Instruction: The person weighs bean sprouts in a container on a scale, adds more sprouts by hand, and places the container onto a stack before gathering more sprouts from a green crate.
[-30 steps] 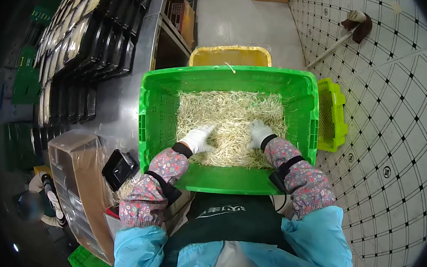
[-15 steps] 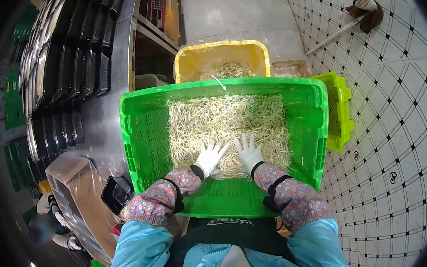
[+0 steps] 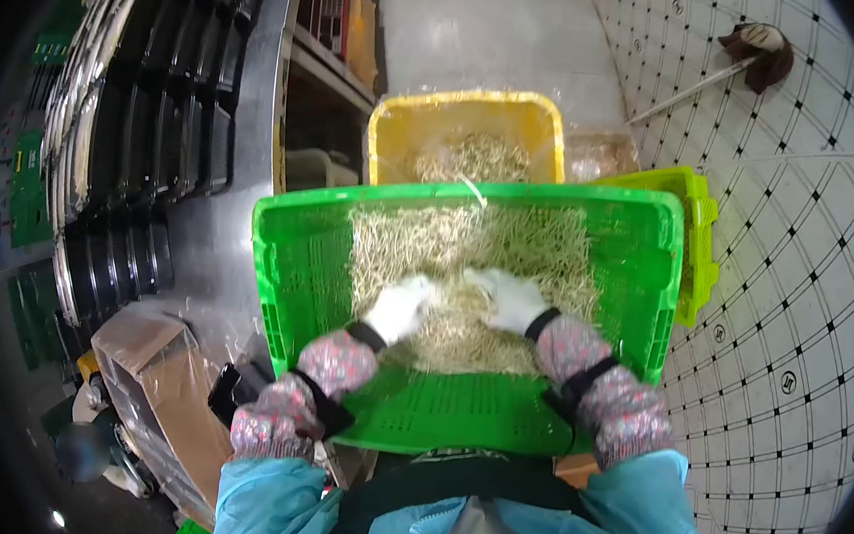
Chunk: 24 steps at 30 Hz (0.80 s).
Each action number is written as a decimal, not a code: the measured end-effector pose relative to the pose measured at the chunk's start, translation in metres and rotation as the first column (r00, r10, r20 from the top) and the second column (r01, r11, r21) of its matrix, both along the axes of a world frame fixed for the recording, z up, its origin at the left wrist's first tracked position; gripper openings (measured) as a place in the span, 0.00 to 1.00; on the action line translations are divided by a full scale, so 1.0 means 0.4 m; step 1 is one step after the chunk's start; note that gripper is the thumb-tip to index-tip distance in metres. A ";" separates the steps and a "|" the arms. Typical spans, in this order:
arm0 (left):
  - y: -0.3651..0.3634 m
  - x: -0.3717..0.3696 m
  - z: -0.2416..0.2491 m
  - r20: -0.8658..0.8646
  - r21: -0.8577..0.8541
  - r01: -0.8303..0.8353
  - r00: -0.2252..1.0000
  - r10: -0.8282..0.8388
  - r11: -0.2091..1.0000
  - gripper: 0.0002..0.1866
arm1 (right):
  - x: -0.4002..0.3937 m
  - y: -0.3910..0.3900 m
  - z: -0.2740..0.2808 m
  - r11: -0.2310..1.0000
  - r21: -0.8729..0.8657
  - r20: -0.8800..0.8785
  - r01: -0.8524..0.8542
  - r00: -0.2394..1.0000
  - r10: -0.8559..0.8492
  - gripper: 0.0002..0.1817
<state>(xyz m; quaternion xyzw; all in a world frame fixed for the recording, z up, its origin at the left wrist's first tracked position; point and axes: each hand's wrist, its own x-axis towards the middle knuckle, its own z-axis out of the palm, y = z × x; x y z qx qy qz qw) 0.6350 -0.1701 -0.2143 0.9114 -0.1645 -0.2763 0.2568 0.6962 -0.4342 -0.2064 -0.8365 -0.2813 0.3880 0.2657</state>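
A large green crate (image 3: 455, 415) with perforated sides stands in front of me, and a thick layer of pale bean sprouts (image 3: 419, 236) covers its floor. My left hand (image 3: 402, 307), in a white glove, is curled into the sprouts at the near middle of the layer. Opposite it, my right hand (image 3: 511, 302), gloved in white too, has its fingers bent inward round sprouts. A loose clump of them shows between the two hands. Motion blurs the fingertips, and the sprouts partly hide them.
Behind the crate stands a yellow bin (image 3: 470, 100) holding more sprouts. A lime-green basket (image 3: 700, 238) sits at the right. Stacked black trays (image 3: 170, 96) line the left, above a cardboard box (image 3: 163, 377). A person (image 3: 112, 443) is at the lower left. A mop (image 3: 755, 52) lies on the tiled floor.
My hands lay flat with fingers spread on the sprouts; now they are curled in, with a clump of sprouts between them. The whole view has shifted slightly.
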 end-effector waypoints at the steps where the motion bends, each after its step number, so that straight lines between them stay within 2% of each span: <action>1: -0.009 0.042 0.025 -0.077 0.105 0.004 0.997 0.004 0.994 0.34 | 0.037 0.013 0.007 0.995 -0.033 -0.058 -0.093 0.994 0.091 0.48; 3: 0.029 0.098 -0.040 0.024 0.071 0.100 0.995 -0.102 0.992 0.43 | 0.085 0.014 -0.054 0.980 -0.027 0.069 -0.197 0.978 0.198 0.51; 5: 0.027 0.168 -0.038 -0.078 0.048 -0.033 0.996 0.037 0.998 0.51 | 0.163 0.024 -0.107 0.994 -0.036 0.045 -0.104 0.993 0.106 0.54; 6: 0.024 0.191 -0.068 -0.099 0.065 -0.094 0.990 0.100 0.993 0.60 | 0.165 0.043 -0.123 0.979 -0.190 0.147 0.067 0.988 -0.040 0.54; 7: 0.019 0.210 -0.102 -0.103 0.088 -0.142 0.983 0.151 0.986 0.63 | 0.169 0.062 -0.134 0.979 -0.193 0.143 0.067 0.989 -0.040 0.54; 9: -0.012 0.198 -0.154 -0.009 0.123 -0.209 0.977 0.212 0.970 0.59 | 0.169 0.101 -0.146 0.944 -0.271 0.144 0.191 0.977 -0.157 0.53; 10: -0.030 0.181 -0.150 -0.036 0.093 -0.210 0.976 0.214 0.973 0.54 | 0.128 0.123 -0.147 0.942 -0.257 0.178 0.218 0.968 -0.176 0.48; 11: -0.047 0.146 -0.136 -0.063 0.064 -0.212 0.974 0.216 0.975 0.49 | 0.084 0.132 -0.140 0.963 -0.229 0.122 0.143 0.986 -0.117 0.46; 12: -0.060 0.078 -0.150 0.082 0.191 -0.136 0.989 0.123 0.972 0.34 | 0.039 0.136 -0.124 0.979 -0.194 0.072 0.069 0.996 -0.056 0.44; 13: -0.061 0.027 -0.097 -0.014 0.147 -0.061 0.998 0.063 0.987 0.25 | -0.021 0.118 -0.102 0.981 -0.194 0.184 -0.025 0.981 0.061 0.39; 14: -0.041 -0.057 -0.112 0.098 0.076 -0.009 0.995 0.002 0.997 0.28 | -0.084 0.083 -0.090 0.989 -0.096 0.218 -0.113 0.967 0.131 0.38; 15: -0.037 -0.097 -0.035 -0.022 0.056 0.080 0.997 -0.079 0.995 0.26 | -0.143 0.046 -0.074 0.980 -0.059 0.192 -0.192 0.961 0.200 0.38; 16: -0.022 -0.138 -0.020 0.111 -0.019 0.231 0.967 -0.228 0.973 0.28 | -0.182 0.017 -0.059 0.963 -0.022 0.168 -0.269 0.948 0.269 0.39; 17: -0.021 -0.149 0.034 -0.034 -0.013 0.253 0.967 -0.254 0.967 0.31 | -0.190 -0.002 -0.014 0.953 0.010 0.055 -0.303 0.952 0.302 0.38; 19: 0.004 -0.132 0.082 -0.159 -0.082 0.208 0.963 -0.219 0.975 0.34 | -0.165 -0.050 -0.006 0.950 0.272 0.001 -0.152 0.988 0.157 0.32; 20: 0.030 -0.115 0.074 -0.318 -0.125 0.036 0.945 -0.074 0.992 0.33 | -0.130 -0.070 -0.004 0.971 0.238 -0.070 -0.019 0.997 0.036 0.29; 21: 0.033 -0.075 0.078 -0.371 -0.139 -0.122 0.926 0.063 0.983 0.31 | -0.065 -0.081 0.009 0.974 0.197 -0.136 0.114 0.987 -0.088 0.27; 22: 0.049 -0.064 0.039 -0.202 -0.071 -0.180 0.966 0.163 0.981 0.29 | -0.016 -0.094 -0.015 0.972 0.022 -0.036 0.234 0.972 -0.234 0.25; 23: 0.056 -0.038 -0.002 -0.116 -0.051 -0.279 0.955 0.272 0.959 0.29 | 0.034 -0.111 -0.047 0.922 -0.140 0.086 0.362 0.932 -0.353 0.24; 24: 0.043 0.005 0.002 -0.084 -0.068 -0.341 0.938 0.336 0.938 0.31 | 0.086 -0.128 -0.084 0.865 -0.284 0.235 0.414 0.904 -0.356 0.32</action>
